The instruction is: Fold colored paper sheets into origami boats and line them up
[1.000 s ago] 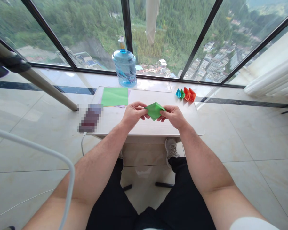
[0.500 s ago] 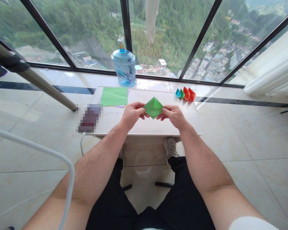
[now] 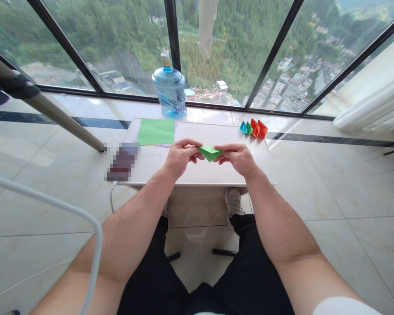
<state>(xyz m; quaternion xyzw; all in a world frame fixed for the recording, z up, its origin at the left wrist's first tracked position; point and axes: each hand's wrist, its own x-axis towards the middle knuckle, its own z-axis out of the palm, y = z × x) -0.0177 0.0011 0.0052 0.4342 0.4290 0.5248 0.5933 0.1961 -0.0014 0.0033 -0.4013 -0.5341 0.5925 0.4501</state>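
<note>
A small folded piece of green paper [image 3: 210,153] is held up over the white table between my two hands. It shows as a flattened triangle with its point toward me. My left hand [image 3: 183,156] pinches its left corner, and my right hand [image 3: 235,157] pinches the right corner. Thumbs and fingertips cover both ends of the paper. Beyond my left hand lies a flat stack of square paper sheets [image 3: 156,132], green on top. Several folded paper boats [image 3: 253,128] in blue, green and orange-red stand in a row at the table's far right corner.
The low white table [image 3: 197,175] stands before my knees. A blurred-out flat object [image 3: 122,162] with a white cable lies on its left end. Behind the table is a large blue water bottle [image 3: 169,93] by the windows. A grey pole [image 3: 62,113] slants in at left.
The green paper has gone from an open diamond to a flatter triangle as its top edge came down. Both hands tilted slightly and kept hold of its corners.
</note>
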